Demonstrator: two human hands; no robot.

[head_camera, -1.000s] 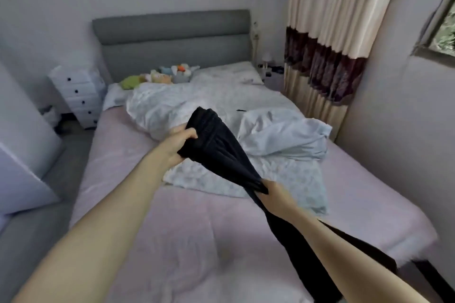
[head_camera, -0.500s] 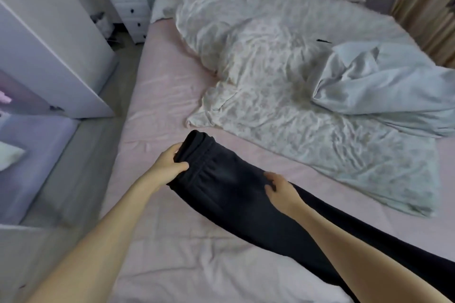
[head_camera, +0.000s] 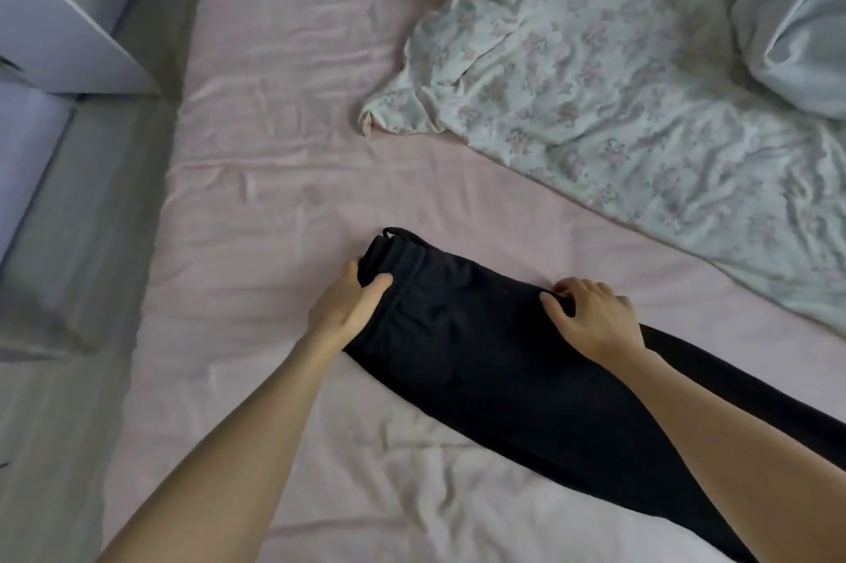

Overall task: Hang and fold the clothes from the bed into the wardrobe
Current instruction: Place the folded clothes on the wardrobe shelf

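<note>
Black trousers [head_camera: 494,347] lie flat on the pink bed sheet [head_camera: 284,141], waistband toward the far left, legs running off to the lower right. My left hand [head_camera: 350,308] grips the waistband's near corner, thumb on top of the fabric. My right hand [head_camera: 590,315] pinches the trousers' far edge at the hip, fingers curled round the fold. A pale blue garment [head_camera: 796,17] lies crumpled at the top right on the floral duvet [head_camera: 618,72].
A white wardrobe [head_camera: 50,22] stands open at the left beyond a grey floor strip [head_camera: 91,269]. The floral duvet covers the bed's upper right. Bare pink sheet spreads around the trousers.
The trousers have come down from mid-air and now lie flat on the sheet. My view has tilted down toward the bed; both hands keep their hold.
</note>
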